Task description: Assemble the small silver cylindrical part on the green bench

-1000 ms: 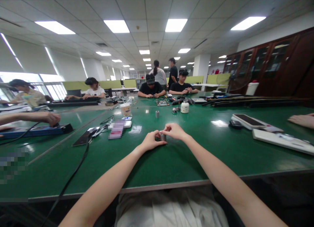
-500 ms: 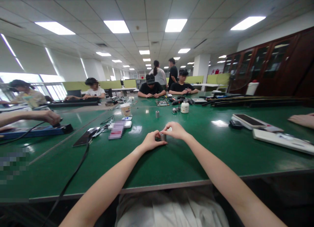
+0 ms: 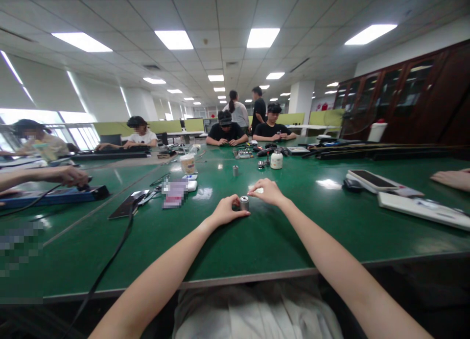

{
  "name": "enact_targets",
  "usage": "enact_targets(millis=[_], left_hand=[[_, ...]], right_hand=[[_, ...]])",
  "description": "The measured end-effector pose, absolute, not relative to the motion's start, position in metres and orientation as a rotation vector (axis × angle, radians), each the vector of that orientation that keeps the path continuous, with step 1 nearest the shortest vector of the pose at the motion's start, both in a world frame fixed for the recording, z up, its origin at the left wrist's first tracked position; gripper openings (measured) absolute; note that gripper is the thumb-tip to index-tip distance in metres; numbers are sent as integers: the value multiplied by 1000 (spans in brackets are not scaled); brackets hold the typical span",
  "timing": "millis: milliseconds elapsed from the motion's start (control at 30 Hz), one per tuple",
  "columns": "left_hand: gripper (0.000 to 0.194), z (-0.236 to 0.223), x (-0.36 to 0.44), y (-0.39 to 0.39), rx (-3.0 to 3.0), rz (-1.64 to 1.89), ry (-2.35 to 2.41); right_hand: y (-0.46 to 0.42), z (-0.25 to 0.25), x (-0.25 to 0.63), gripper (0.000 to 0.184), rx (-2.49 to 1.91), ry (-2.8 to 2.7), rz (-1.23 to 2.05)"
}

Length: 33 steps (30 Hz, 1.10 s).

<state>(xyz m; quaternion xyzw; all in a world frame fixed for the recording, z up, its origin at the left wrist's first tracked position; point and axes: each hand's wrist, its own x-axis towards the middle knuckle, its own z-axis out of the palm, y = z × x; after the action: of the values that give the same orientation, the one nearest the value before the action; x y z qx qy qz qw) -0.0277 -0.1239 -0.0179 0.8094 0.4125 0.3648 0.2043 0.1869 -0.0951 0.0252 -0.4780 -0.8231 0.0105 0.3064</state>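
A small grey metal cylinder (image 3: 244,203) stands upright on the green table, with a light top face that has dark marks in it. My left hand (image 3: 229,211) is closed around its left side, thumb in front and fingers behind. Just to the right and slightly above, apart from the cylinder, is my right hand (image 3: 269,191). Its thumb and index finger are pinched together; anything between them is too small to make out. A second grey metal cylinder (image 3: 235,170) stands farther back on the table.
Behind my hands are a white jar (image 3: 276,160), a paper cup (image 3: 188,164) and small metal parts (image 3: 261,164). Phones and a black cable (image 3: 121,246) lie left; a white tray-like object (image 3: 422,209) lies right. A co-worker's hand (image 3: 71,176) is at a blue power strip (image 3: 55,196).
My right hand has moved off the cylinder's top, to the right and slightly up, uncovering the top face. My left hand keeps its hold.
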Motion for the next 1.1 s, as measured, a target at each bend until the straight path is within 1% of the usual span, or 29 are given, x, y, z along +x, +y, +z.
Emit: enact_targets(millis=[167, 400, 567, 700, 1100], left_hand=[[48, -17, -27, -124, 2256, 1008, 1141], [47, -17, -27, -125, 2240, 1013, 1130], [47, -17, -27, -125, 2222, 1022, 1108], [48, -18, -27, -124, 2240, 1024, 1125], [50, -18, -28, -123, 2272, 1016, 1145]], right_hand=[[-86, 8, 197, 21, -1332, -2354, 294], [-84, 12, 197, 20, -1311, -2289, 150], [-88, 26, 190, 21, -1065, -2126, 259], [-98, 34, 179, 19, -921, -2163, 285], [-103, 31, 172, 16, -960, -2232, 231]])
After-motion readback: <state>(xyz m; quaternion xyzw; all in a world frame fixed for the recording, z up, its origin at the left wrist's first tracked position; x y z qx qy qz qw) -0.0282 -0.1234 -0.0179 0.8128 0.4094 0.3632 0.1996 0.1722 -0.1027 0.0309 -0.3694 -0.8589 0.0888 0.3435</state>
